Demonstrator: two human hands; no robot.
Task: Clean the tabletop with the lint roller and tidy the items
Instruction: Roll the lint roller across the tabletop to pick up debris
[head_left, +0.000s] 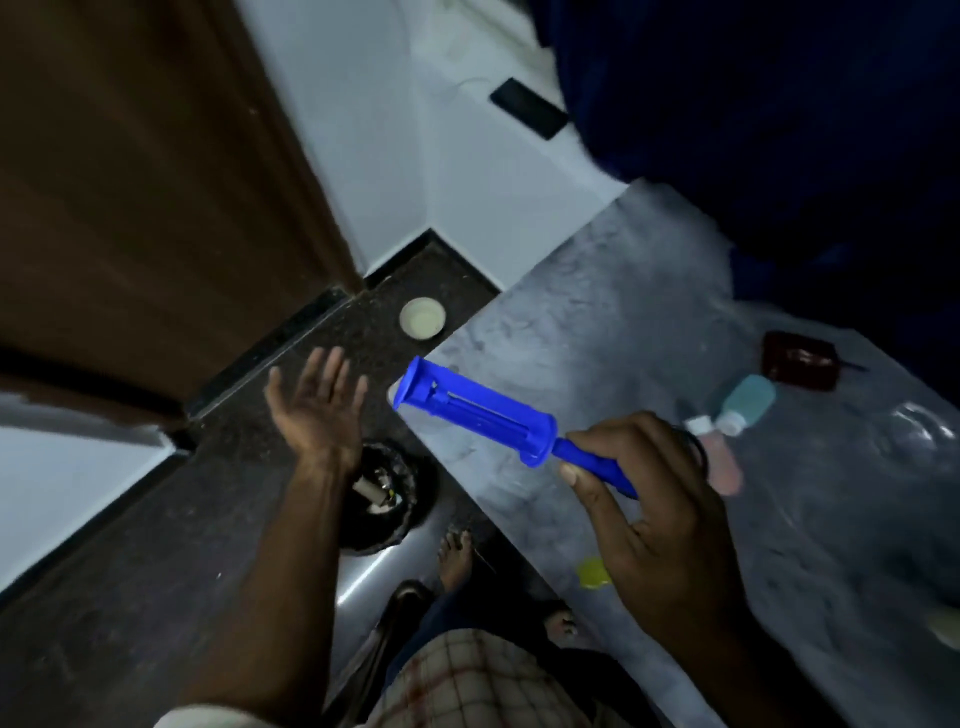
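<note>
1. Blue plastic lint roller (483, 413) is held in the air over the near-left edge of the grey marbled bench (597, 322), its bare slotted roller core pointing up and to the left, its handle running down into the right hand (649, 499).
2. Right hand's grip is closed around the roller's handle, thumb on the near side and fingers wrapped over the far side.
3. Left hand (311, 410) hangs open with nothing in it, palm up and fingers spread (just left of the roller's tip, not touching it), above the dark speckled floor (130, 571).
4. On the bench to the right of the hands lie a small teal bottle (748, 402) and a pink bottle (719, 462), both on their sides with white caps close together, and a dark red wallet-like item (800, 366) beyond them.
5. A yellow scrap (592, 571) lies near the bench's front edge, under the right wrist.
6. On the floor stand a black bin (384, 493) with litter inside, below the left forearm, and a pale round lid (422, 318) near the wall corner.
7. A black phone (530, 108) lies on the white surface farther back.
</note>
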